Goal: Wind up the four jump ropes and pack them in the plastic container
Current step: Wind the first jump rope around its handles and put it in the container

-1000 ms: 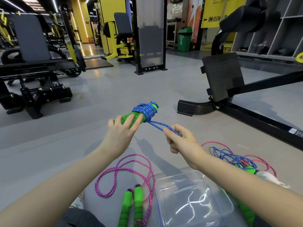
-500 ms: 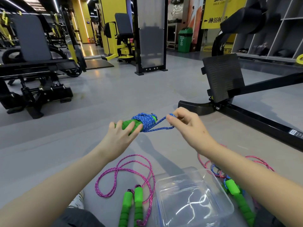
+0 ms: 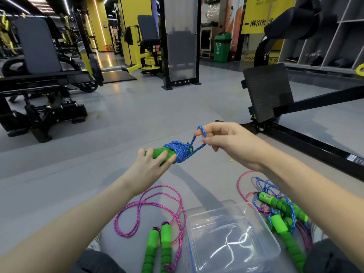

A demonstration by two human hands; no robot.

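One blue jump rope is held up above the grey floor, its cord coiled thickly around one end of its green handles. The left hand grips the bare end of those handles, fingers curled over them. The right hand pinches a small loop of the blue cord between thumb and forefinger, just beside the coil.

One pink jump rope lies unwound on the floor just left of the container, its cord in loose loops and its two green handles side by side. Right of the container sits one tangle of blue and pink cord with several green handles (they overlap too much for a sure count).

One clear plastic container rests on the floor close to the person's legs, between the pink rope and the tangle; only glare and floor show through its walls. One green bin stands far back among the gym machines.
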